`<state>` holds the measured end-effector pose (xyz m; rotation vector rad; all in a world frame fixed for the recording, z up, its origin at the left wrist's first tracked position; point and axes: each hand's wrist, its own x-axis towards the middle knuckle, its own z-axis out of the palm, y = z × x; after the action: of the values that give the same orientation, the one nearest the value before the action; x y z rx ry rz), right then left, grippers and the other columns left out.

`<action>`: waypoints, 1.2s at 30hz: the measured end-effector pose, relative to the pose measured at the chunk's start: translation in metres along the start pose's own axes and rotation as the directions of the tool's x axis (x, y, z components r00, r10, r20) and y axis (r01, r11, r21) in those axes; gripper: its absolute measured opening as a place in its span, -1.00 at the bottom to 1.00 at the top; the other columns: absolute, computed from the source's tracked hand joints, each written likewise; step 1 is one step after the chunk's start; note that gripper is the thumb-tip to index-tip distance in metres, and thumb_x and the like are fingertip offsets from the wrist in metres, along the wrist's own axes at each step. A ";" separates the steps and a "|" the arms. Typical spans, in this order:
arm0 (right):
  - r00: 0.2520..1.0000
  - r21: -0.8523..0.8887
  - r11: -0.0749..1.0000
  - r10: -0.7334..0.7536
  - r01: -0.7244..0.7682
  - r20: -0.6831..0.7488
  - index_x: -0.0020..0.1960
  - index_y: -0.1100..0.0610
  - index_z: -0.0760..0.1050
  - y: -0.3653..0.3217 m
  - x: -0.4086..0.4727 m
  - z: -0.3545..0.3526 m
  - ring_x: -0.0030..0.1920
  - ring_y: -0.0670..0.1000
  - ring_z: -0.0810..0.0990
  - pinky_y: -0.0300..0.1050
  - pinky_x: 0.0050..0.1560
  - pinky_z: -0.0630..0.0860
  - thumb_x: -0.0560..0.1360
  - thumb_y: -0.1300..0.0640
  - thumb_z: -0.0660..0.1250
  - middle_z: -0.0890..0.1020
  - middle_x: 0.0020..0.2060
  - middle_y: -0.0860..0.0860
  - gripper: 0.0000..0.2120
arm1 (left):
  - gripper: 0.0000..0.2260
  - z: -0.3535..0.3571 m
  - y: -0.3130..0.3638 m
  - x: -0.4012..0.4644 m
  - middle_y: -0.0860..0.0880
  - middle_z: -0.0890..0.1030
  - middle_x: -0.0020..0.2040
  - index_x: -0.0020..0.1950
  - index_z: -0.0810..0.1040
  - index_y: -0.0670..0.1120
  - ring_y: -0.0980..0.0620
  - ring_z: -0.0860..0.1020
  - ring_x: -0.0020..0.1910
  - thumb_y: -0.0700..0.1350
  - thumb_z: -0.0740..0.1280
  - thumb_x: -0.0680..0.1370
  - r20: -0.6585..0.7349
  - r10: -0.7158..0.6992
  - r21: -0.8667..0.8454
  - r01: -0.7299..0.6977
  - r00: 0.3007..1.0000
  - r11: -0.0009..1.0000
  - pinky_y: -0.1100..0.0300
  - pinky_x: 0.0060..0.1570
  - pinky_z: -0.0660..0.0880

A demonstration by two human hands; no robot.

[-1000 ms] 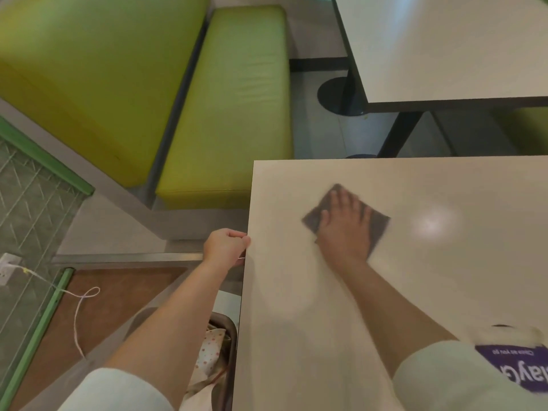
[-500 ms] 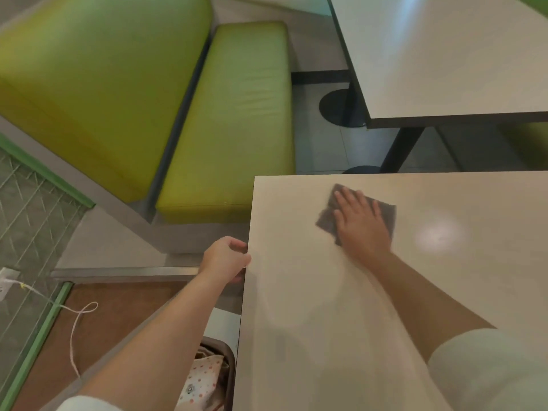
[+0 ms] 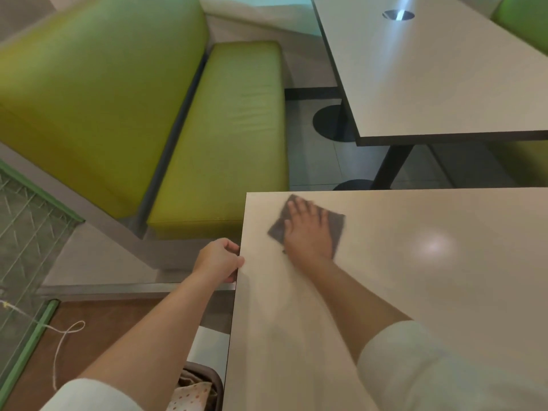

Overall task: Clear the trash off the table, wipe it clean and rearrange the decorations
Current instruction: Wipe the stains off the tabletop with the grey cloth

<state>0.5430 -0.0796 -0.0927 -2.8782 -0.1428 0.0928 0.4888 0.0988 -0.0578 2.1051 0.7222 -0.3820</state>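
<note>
The right hand (image 3: 308,229) lies flat with straight fingers on a gray cloth (image 3: 335,229), pressing it on the table (image 3: 444,292) near its far left corner. The left hand (image 3: 218,259) grasps the table's left edge with curled fingers.

1. Green padded bench (image 3: 225,137) at 11 o'clock, its tall yellow-green backrest (image 3: 98,93) further left
2. Second pale table (image 3: 430,72) at 1 o'clock on a dark leg (image 3: 391,164) and round base (image 3: 330,123)
3. Grey tiled floor (image 3: 308,161) between them
4. Brown flooring (image 3: 98,330) at 8 o'clock with a white cable (image 3: 63,336)
5. Soft ceiling-light glare on the tabletops
</note>
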 end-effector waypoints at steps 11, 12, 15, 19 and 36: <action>0.984 0.070 0.987 -0.152 0.146 0.092 0.59 -0.13 -0.01 0.007 0.057 -0.009 0.58 0.01 -0.12 0.09 0.52 -0.26 0.67 -0.13 -0.13 0.02 0.59 -0.10 -0.51 | -0.98 0.009 0.010 0.009 -0.01 0.62 -0.14 -0.10 0.52 0.03 -0.03 0.63 -0.22 -0.06 0.34 0.51 -0.130 0.008 0.209 0.019 0.992 0.978 -0.01 -0.10 0.64; 0.992 0.056 0.992 -0.114 0.111 0.048 0.58 -0.13 0.02 0.026 0.052 -0.011 0.58 0.01 -0.09 0.10 0.54 -0.22 0.67 -0.13 -0.13 0.06 0.58 -0.11 -0.51 | -0.97 0.010 0.010 0.009 0.00 0.61 -0.13 -0.08 0.51 0.03 -0.03 0.62 -0.19 -0.06 0.33 0.51 -0.130 0.013 0.206 0.015 0.991 0.978 -0.01 -0.07 0.64; 0.999 0.027 0.999 -0.026 0.027 -0.026 0.58 -0.13 0.01 0.094 0.034 -0.021 0.58 0.02 -0.05 0.12 0.55 -0.13 0.67 -0.16 -0.17 0.07 0.58 -0.10 -0.51 | -0.95 0.012 0.008 0.012 0.02 0.58 -0.09 -0.04 0.51 0.03 -0.02 0.59 -0.16 -0.05 0.34 0.52 -0.154 0.008 0.185 0.021 0.988 0.983 -0.01 -0.03 0.62; 0.967 -0.013 0.974 0.225 -0.228 -0.118 0.59 -0.06 -0.03 0.174 0.017 -0.038 0.57 0.10 0.02 0.19 0.54 -0.03 0.65 -0.16 -0.20 0.08 0.58 -0.01 -0.48 | -0.91 0.019 0.004 0.010 -0.01 0.59 -0.04 0.04 0.53 -0.02 -0.05 0.57 -0.09 -0.04 0.30 0.58 -0.211 0.074 0.259 -0.018 0.975 0.966 0.06 -0.07 0.57; 0.998 0.013 0.998 -0.059 0.059 0.032 0.58 -0.15 -0.02 0.053 -0.139 -0.008 0.57 -0.09 -0.15 0.00 0.54 -0.25 0.64 -0.15 -0.19 -0.02 0.58 -0.17 -0.49 | -0.38 0.061 0.016 -0.085 -0.07 0.11 0.57 0.58 -0.02 -0.01 -0.15 0.14 0.50 -0.14 0.21 0.60 -0.165 0.121 0.271 -0.073 0.979 0.960 -0.09 0.42 0.17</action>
<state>0.4102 -0.1471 -0.0915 -2.8586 -0.2325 0.1281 0.4311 0.0122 -0.0408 2.4416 0.6977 -0.2455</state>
